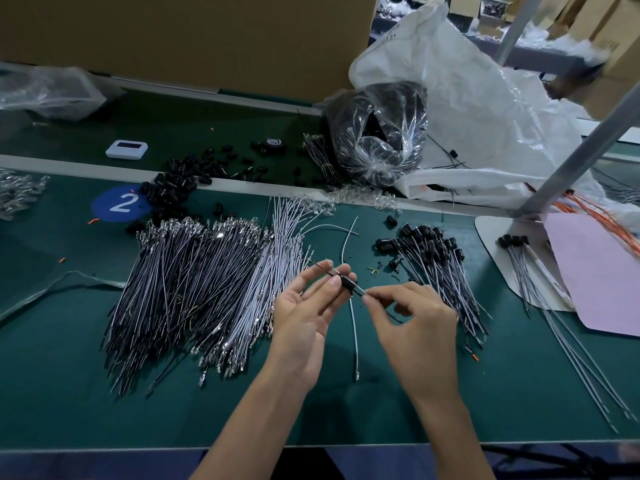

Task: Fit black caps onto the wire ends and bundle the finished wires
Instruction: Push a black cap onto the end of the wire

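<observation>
Capping step: left hand pinching a black cap, right hand pinching the wire; next, probably pushing it fully home.

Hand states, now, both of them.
Left hand: pinching the black cap.
Right hand: pinching the wire at the cap.
</observation>
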`<state>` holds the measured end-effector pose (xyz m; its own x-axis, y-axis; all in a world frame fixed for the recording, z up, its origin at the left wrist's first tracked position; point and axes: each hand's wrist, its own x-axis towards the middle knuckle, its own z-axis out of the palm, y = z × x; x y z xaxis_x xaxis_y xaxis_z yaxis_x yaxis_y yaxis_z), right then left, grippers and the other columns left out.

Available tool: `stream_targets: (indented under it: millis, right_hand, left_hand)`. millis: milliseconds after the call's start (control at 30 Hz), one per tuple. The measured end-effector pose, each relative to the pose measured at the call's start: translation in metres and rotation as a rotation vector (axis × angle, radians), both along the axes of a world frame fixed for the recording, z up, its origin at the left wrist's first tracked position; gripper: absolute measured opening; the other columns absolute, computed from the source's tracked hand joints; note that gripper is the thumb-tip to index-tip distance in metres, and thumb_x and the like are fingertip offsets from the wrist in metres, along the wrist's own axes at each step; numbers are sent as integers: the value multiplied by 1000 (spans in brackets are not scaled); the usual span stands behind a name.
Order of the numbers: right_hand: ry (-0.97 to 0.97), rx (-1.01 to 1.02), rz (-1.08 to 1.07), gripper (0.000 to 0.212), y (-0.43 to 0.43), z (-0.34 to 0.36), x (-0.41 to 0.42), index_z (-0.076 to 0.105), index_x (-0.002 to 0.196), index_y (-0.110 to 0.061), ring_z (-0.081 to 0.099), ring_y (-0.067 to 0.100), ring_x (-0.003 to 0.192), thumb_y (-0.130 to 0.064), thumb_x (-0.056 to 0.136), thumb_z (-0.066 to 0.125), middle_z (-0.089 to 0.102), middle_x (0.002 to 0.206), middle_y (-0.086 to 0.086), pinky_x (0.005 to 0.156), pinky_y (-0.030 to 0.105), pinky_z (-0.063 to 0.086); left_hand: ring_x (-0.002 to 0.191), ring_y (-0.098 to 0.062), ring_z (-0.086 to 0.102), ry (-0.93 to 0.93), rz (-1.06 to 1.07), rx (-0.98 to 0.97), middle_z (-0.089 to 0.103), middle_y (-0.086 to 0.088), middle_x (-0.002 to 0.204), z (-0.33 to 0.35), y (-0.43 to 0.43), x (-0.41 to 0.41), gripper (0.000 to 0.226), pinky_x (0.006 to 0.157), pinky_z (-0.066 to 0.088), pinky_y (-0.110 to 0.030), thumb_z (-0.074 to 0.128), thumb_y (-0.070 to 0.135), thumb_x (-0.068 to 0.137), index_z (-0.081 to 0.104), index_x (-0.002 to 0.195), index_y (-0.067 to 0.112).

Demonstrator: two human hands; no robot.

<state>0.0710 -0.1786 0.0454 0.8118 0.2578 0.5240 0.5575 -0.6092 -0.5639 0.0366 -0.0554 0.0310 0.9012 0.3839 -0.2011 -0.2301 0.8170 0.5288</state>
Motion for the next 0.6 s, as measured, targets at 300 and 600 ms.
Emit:
stream_targets:
  millis: [300, 600]
  right_hand:
    - [78, -19, 18, 15, 3, 3, 1, 75, 82, -16, 57, 13, 72, -11, 72, 85, 68, 74, -8, 70, 22, 45]
    - [170, 36, 85, 16, 11, 0, 1, 76, 90, -20, 58, 7, 82, -30, 78, 79, 68, 85, -11, 75, 18, 44]
  left_hand:
    - [84, -21, 71, 59, -25, 74, 73, -17, 93, -2, -6, 1, 20, 77, 59, -27, 68, 8, 73, 74, 91, 1]
    - [82, -15, 70, 119, -73, 207, 74, -8, 88, 4, 3, 0, 14, 68, 57, -23, 71, 16, 66, 79, 76, 8]
